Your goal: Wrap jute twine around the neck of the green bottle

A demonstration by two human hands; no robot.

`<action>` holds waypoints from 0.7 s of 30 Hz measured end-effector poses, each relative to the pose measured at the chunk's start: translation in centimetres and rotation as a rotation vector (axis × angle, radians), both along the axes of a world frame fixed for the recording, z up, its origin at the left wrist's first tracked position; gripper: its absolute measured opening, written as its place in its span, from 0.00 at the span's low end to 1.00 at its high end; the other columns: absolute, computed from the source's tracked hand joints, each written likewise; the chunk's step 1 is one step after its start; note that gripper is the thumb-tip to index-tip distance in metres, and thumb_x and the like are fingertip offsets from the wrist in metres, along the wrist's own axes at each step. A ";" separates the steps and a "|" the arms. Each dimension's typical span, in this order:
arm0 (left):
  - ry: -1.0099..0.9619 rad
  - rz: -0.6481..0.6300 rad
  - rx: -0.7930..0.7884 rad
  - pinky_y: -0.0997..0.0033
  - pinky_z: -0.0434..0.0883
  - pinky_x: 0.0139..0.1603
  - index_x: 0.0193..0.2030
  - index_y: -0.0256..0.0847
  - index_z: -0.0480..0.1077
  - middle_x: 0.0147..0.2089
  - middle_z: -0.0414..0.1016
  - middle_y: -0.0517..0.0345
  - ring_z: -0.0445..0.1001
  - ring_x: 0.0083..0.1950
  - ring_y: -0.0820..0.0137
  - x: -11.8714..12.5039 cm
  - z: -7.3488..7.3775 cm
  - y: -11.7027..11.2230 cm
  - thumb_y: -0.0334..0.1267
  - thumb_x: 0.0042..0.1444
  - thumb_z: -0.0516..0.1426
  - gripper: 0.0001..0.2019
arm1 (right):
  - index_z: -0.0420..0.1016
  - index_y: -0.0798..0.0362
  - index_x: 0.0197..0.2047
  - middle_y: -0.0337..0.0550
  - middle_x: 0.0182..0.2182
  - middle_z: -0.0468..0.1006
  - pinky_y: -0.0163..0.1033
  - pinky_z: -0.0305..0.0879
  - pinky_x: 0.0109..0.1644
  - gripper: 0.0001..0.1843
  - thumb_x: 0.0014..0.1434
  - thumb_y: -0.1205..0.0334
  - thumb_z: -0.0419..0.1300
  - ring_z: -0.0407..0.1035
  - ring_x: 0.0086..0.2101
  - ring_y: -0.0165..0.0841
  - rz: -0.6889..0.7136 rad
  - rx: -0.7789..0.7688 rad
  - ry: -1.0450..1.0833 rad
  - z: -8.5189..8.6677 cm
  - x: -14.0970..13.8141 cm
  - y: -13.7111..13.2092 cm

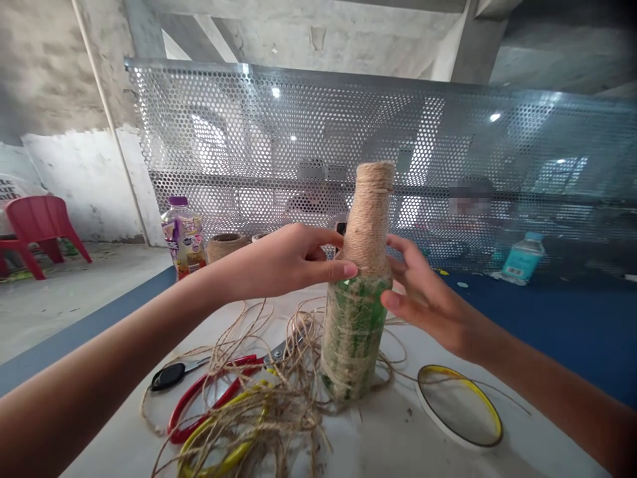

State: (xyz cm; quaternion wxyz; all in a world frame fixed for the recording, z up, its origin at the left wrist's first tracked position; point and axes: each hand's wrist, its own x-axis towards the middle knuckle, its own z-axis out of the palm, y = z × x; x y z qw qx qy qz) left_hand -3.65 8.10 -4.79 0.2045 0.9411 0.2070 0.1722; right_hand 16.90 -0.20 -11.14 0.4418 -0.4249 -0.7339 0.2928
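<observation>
A green glass bottle (pixel 354 325) stands upright on the white table (pixel 398 445). Jute twine is wound tightly round its neck and shoulder and loosely over its lower body. My left hand (pixel 288 260) reaches in from the left, with its fingers pressed against the wound twine at the bottle's shoulder. My right hand (pixel 423 295) is on the bottle's right side, fingers curved against the twine at the same height. A loose tangle of jute twine (pixel 269 392) lies on the table in front of the bottle and trails round its base.
Red-handled scissors (pixel 209 392) lie under the twine at the left, beside yellow rings. A yellow-rimmed round lid (pixel 460 405) sits at the right. A purple-capped drink bottle (pixel 183 236) and twine spools (pixel 225 245) stand behind. A perforated metal screen (pixel 448 153) shuts off the back; people sit beyond it.
</observation>
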 end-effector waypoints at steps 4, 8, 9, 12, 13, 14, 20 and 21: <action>-0.044 0.047 0.032 0.77 0.49 0.18 0.47 0.37 0.73 0.19 0.53 0.67 0.51 0.20 0.78 0.3 -0.1 -0.7 0.48 0.56 0.56 0.18 | 0.37 0.39 0.66 0.50 0.64 0.56 0.62 0.51 0.64 0.50 0.51 0.50 0.67 0.51 0.64 0.47 -0.233 0.134 -0.074 -0.9 0.2 0.3; -0.066 0.097 0.082 0.76 0.49 0.17 0.46 0.36 0.73 0.18 0.55 0.67 0.51 0.19 0.78 0.4 -0.2 -1.1 0.51 0.55 0.57 0.20 | 0.40 0.35 0.64 0.47 0.57 0.66 0.56 0.69 0.53 0.46 0.52 0.56 0.67 0.67 0.54 0.45 -0.213 0.085 0.014 -1.6 -0.5 0.3; -0.062 0.083 0.079 0.76 0.49 0.18 0.46 0.36 0.73 0.19 0.57 0.67 0.52 0.19 0.78 0.4 -0.2 -1.0 0.51 0.55 0.57 0.20 | 0.41 0.35 0.63 0.46 0.57 0.67 0.55 0.70 0.52 0.45 0.53 0.57 0.66 0.69 0.53 0.43 -0.181 0.053 0.048 -1.5 -0.7 0.2; -0.048 -0.024 0.029 0.76 0.54 0.20 0.49 0.38 0.73 0.22 0.65 0.64 0.57 0.21 0.78 0.1 -0.4 -0.2 0.51 0.57 0.55 0.20 | 0.41 0.38 0.63 0.46 0.59 0.65 0.53 0.67 0.56 0.40 0.57 0.58 0.63 0.66 0.56 0.40 -0.026 -0.063 0.138 -0.6 -1.0 -0.3; -0.049 -0.058 0.016 0.76 0.55 0.21 0.49 0.39 0.73 0.23 0.67 0.63 0.59 0.21 0.77 0.1 -0.5 0.2 0.51 0.58 0.55 0.20 | 0.42 0.39 0.63 0.47 0.60 0.64 0.53 0.65 0.57 0.38 0.58 0.58 0.62 0.64 0.57 0.40 0.036 -0.104 0.156 -0.2 -1.0 -0.4; -0.054 -0.079 0.012 0.76 0.56 0.22 0.49 0.40 0.73 0.24 0.68 0.63 0.60 0.22 0.77 0.0 -0.6 0.5 0.51 0.58 0.55 0.20 | 0.42 0.41 0.63 0.48 0.61 0.63 0.53 0.64 0.59 0.36 0.60 0.58 0.61 0.62 0.59 0.39 0.089 -0.140 0.161 0.1 -0.9 -0.5; -0.056 -0.095 -0.008 0.77 0.54 0.20 0.50 0.40 0.72 0.23 0.66 0.64 0.58 0.22 0.77 -0.1 -0.7 0.9 0.51 0.57 0.56 0.20 | 0.39 0.40 0.66 0.46 0.65 0.56 0.56 0.54 0.65 0.46 0.54 0.58 0.65 0.52 0.64 0.42 -0.024 -0.051 -0.058 0.3 -0.7 -0.6; -0.048 -0.097 -0.022 0.77 0.54 0.20 0.50 0.39 0.72 0.23 0.65 0.64 0.57 0.22 0.77 -0.1 -0.6 0.7 0.51 0.57 0.56 0.20 | 0.38 0.39 0.66 0.46 0.64 0.56 0.56 0.54 0.65 0.49 0.52 0.59 0.67 0.52 0.63 0.42 -0.078 -0.010 -0.075 0.1 -0.9 -0.6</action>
